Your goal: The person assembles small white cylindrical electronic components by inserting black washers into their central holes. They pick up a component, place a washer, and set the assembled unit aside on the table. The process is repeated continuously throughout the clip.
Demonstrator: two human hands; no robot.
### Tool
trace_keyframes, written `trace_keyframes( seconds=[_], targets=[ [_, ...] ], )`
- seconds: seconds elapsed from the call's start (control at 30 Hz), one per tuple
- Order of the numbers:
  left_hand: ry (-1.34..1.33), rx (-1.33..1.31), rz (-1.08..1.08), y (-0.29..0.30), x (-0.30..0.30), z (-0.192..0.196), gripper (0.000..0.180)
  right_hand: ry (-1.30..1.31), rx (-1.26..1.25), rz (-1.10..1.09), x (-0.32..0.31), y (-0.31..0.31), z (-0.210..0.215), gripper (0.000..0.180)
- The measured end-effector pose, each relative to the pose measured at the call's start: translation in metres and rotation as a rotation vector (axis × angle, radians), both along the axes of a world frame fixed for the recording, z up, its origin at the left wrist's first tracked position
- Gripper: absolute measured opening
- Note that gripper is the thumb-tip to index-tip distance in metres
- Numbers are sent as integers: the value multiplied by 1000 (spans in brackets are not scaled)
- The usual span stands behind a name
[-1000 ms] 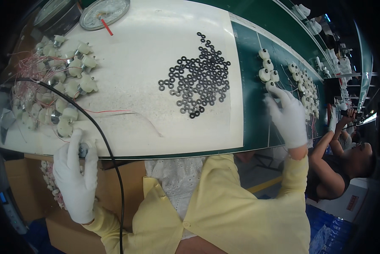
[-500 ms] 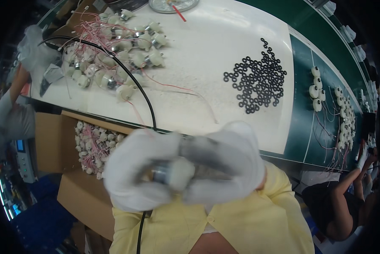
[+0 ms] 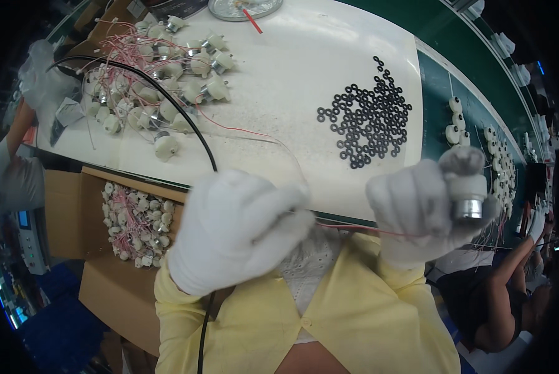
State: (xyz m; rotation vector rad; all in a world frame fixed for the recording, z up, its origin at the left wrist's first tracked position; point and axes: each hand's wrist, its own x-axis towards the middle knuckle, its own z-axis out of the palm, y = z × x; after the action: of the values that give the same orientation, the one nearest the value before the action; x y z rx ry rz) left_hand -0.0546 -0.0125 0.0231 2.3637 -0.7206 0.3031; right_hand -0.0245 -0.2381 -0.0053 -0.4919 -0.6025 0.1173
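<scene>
Head view, looking down. We see the right hand [image 3: 426, 209], in a white cloth glove, raised above the near edge of the white-topped bench [image 3: 304, 75], its fingers pinched around a small cylindrical motor with a white plastic cap and silver metal body [image 3: 467, 193]; the motor stands roughly upright at the fingertips, to the right of the bench top and over the green conveyor strip [image 3: 438, 93]. A thin red lead wire [image 3: 354, 229] runs leftward from below the motor toward the left hand [image 3: 236, 230], likewise white-gloved, whose fingers are curled together; we cannot tell whether they pinch the wire or the black cable [image 3: 186, 118] that curves across the bench and passes behind this hand. On the bench, well apart from both hands, lie a loose cluster of small black rubber rings [image 3: 366, 121] at centre right and a heap of white-capped motors tangled with pink wires [image 3: 161, 68] at upper left. More capped motors [image 3: 457, 121] stand on the green strip. Below the bench's left edge an open brown cardboard box [image 3: 105, 280] holds further wired motors. Another person's gloved hand [image 3: 39, 71] shows at far left.
</scene>
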Motion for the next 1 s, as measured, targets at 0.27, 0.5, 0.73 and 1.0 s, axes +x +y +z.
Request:
trace_keyframes(
  seconds=[0.27,0.5,0.73,1.0],
  targets=[
    [-489,539,553,30,87,-30,22,589,-1139,42,-13,-130,27,41],
    [-476,495,575,21,92,-40,16,636,-1877,-107,6,-117,35,26],
    [-438,585,558,16,87,-42,12,694,-1701,-51,43,-120,35,29],
    [-369,528,545,10,57,-53,16,-209,-2172,-495,21,-117,39,44]
  ],
)
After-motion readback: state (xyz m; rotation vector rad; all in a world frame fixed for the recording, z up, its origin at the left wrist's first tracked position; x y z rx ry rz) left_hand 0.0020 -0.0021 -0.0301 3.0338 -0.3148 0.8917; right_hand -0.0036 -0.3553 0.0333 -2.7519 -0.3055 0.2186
